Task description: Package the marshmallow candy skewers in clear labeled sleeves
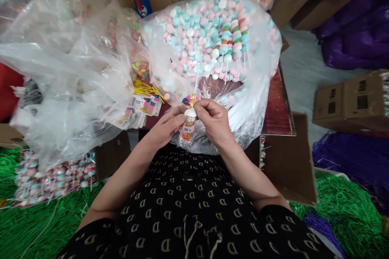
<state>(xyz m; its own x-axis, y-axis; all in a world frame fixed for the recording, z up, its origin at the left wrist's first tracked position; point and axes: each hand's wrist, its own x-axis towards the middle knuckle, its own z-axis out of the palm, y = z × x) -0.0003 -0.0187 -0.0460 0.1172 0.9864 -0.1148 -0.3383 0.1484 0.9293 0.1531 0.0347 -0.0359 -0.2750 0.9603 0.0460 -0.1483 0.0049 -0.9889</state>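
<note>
In front of my body I hold a marshmallow skewer (187, 131) in a clear printed wrapper, its white stick (196, 83) pointing away from me. My left hand (168, 124) is closed around the wrapper's neck from the left, thumb along its side. From the right, my right hand (215, 122) pinches at the same neck, where a gold twist tie (192, 100) shows; the fingertips partly hide it. Just beyond my hands is a large clear bag of pink, blue and white marshmallows (194, 40). Several unwrapped marshmallow skewers (235, 38) rest on it.
Yellow twist ties (148, 88) and printed cards (147, 105) lie left of my hands. Crumpled plastic bags (67, 60) cover the left side. White sticks (243, 115) lie at right, near the table edge (281, 117). An open carton (291, 162) stands below it.
</note>
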